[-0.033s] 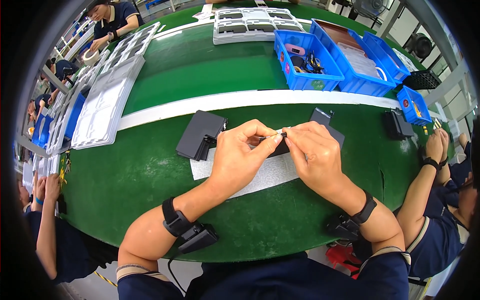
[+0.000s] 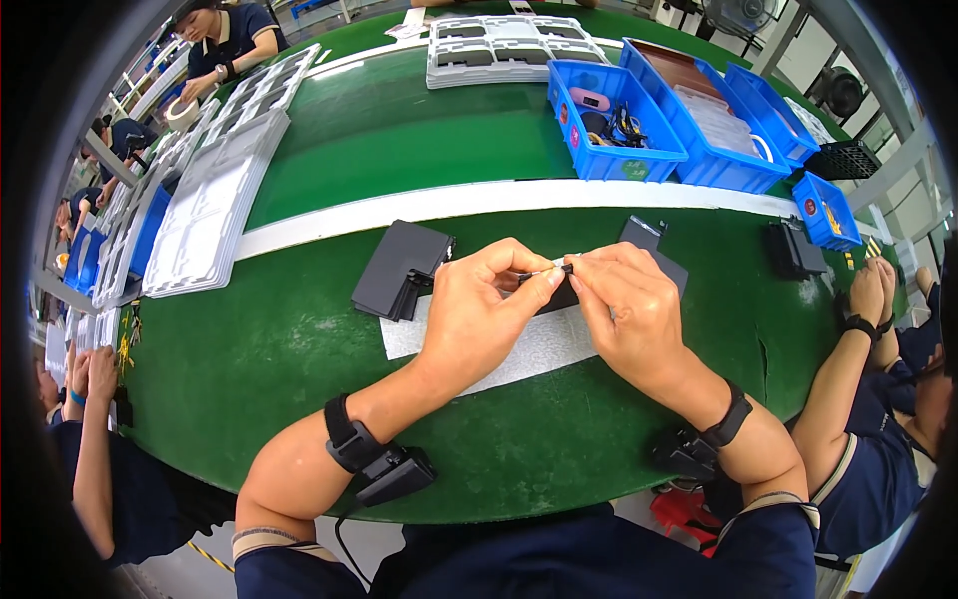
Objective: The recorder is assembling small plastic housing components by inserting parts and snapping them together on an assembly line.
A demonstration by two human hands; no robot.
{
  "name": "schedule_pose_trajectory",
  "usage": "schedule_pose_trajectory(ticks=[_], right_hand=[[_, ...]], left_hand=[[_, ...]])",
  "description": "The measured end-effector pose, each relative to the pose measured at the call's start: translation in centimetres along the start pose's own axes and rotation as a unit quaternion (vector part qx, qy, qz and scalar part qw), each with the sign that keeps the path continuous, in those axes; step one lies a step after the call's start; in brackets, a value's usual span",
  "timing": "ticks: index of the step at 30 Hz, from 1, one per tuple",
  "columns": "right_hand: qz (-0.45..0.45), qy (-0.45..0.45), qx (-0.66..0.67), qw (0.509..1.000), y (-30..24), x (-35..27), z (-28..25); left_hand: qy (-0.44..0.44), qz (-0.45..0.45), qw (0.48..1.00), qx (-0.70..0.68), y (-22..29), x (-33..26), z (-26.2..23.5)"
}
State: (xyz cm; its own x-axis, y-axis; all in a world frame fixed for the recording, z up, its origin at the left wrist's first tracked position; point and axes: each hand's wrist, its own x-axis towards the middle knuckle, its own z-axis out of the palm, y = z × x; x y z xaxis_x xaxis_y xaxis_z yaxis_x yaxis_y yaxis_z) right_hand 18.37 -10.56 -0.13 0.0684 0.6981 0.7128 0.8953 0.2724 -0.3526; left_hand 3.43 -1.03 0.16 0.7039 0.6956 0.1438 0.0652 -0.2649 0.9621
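Observation:
My left hand (image 2: 481, 307) and my right hand (image 2: 634, 311) meet above a pale sheet (image 2: 534, 357) on the green table. Both are closed in a pinch, fingertips almost touching. Between them shows a small black piece (image 2: 567, 269), slim like a cable end; its exact kind is too small to make out. A stack of flat black rectangular cases (image 2: 399, 270) lies beside my left hand, partly on the sheet. Behind my right hand, another flat black case (image 2: 642, 233) shows in part. Under my hands a dark object is mostly hidden.
White moulded trays (image 2: 215, 200) are stacked at the left, with more trays (image 2: 509, 55) at the far side. Blue bins (image 2: 629, 165) stand at the back right, holding cables and other items. A black device (image 2: 793, 248) lies near a small blue bin (image 2: 828, 212). Co-workers sit on both sides.

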Motion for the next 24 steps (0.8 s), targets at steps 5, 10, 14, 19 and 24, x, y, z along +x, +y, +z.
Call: schedule_pose_trajectory(ticks=[5,10,14,19,24], right_hand=[[0.151,-0.05,0.114,0.981,-0.2,0.1,-0.4],[0.267,-0.042,0.189,0.944,0.1,0.1,-0.3],[0.226,-0.031,0.146,0.963,0.4,-0.1,-0.1],[0.185,-0.067,0.144,0.97,0.2,0.1,-0.4],[0.165,-0.057,0.235,0.956,0.4,0.1,-0.7]], left_hand=[[-0.011,-0.051,0.997,-0.053,-0.5,0.4,0.0],[-0.036,-0.057,0.984,-0.162,-1.1,0.5,0.3],[-0.053,-0.064,0.982,-0.172,-1.2,0.5,0.4],[-0.08,-0.059,0.981,-0.164,-1.7,0.7,-0.5],[-0.116,-0.053,0.984,-0.12,1.6,2.6,-4.5]])
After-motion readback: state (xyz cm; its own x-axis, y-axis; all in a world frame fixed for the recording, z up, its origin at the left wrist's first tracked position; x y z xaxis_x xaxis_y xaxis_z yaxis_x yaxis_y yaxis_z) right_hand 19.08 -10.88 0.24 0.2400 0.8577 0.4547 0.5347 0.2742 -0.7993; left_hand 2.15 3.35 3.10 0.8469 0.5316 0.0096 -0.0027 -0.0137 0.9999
